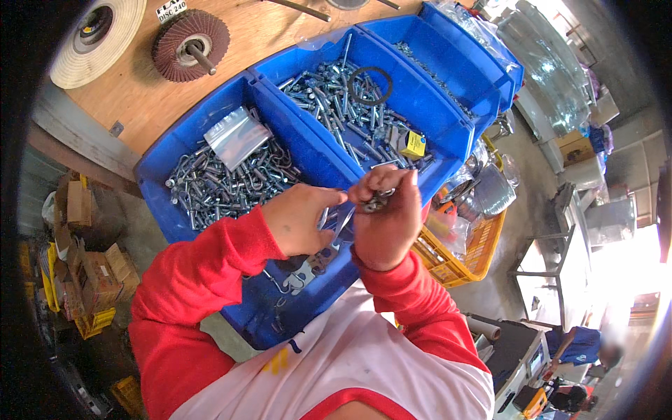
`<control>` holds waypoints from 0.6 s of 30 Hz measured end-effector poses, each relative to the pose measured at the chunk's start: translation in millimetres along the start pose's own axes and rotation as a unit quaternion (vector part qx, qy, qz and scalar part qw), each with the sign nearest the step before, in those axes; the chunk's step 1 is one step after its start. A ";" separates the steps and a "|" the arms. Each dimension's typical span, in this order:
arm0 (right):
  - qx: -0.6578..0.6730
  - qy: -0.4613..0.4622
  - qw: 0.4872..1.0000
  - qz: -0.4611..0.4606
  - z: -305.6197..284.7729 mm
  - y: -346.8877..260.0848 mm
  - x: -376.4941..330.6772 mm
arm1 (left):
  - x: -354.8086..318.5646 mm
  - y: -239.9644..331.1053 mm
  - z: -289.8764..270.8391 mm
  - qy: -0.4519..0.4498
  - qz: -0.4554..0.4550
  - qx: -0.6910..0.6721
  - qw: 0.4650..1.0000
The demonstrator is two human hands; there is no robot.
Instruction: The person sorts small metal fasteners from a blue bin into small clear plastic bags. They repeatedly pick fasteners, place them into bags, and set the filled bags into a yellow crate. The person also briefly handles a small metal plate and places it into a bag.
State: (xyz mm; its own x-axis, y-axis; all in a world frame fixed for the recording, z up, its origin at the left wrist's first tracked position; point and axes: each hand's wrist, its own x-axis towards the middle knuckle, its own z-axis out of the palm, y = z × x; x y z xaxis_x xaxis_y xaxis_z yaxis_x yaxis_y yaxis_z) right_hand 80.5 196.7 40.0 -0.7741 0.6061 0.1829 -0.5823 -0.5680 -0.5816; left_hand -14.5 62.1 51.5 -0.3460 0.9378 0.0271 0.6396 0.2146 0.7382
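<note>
Workshop setting: a wooden bench top (140, 98) runs across the upper left, with blue bins of hardware set upon it and a concrete floor visible at right.

Item in hand: a small dark metal fitting (376, 202), near the picture's centre, is pinched between the thumb and fingertips of the right hand (386, 224), whose fingers are curled closed around it. Its exact kind cannot be told. The left hand (299, 218) sits at 9 o'clock from the fitting, just beside it, fingers bent and closed on a thin metal piece (339, 222) that reaches toward the right hand; whether the two parts touch cannot be told. Both forearms wear red sleeves (203, 273).

Surroundings: both hands hover over the near blue bin (157, 182), which holds bent steel hooks and bolts (224, 185) and a small clear plastic bag (236, 136) at 10 o'clock from the hands. At 12 o'clock, a second blue bin (448, 133) holds long bolts (329, 94), a black rubber ring (369, 85) and a small yellow box (413, 144). A third blue bin (504, 70) lies beyond at 1 o'clock. At 3 o'clock, an orange crate (476, 255) stands lower down. At 11 o'clock, a reddish flap disc (190, 43) and a pale buffing wheel (98, 38) rest on the bench. Cardboard boxes (84, 273) are stacked at 9 o'clock.
</note>
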 end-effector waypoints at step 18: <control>-0.648 -0.299 0.647 -0.271 -16.0 0.1 1.8 | 1.5 -10.7 -14.9 -0.030 0.017 0.075 0.997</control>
State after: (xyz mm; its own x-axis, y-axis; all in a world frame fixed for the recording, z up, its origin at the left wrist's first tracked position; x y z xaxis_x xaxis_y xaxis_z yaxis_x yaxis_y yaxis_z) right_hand 83.1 206.6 27.6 -0.7273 -0.0217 0.6860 -0.4107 0.8145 -0.4097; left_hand -32.1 57.1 53.7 -0.2845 0.9587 0.0064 0.7468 0.2175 0.6285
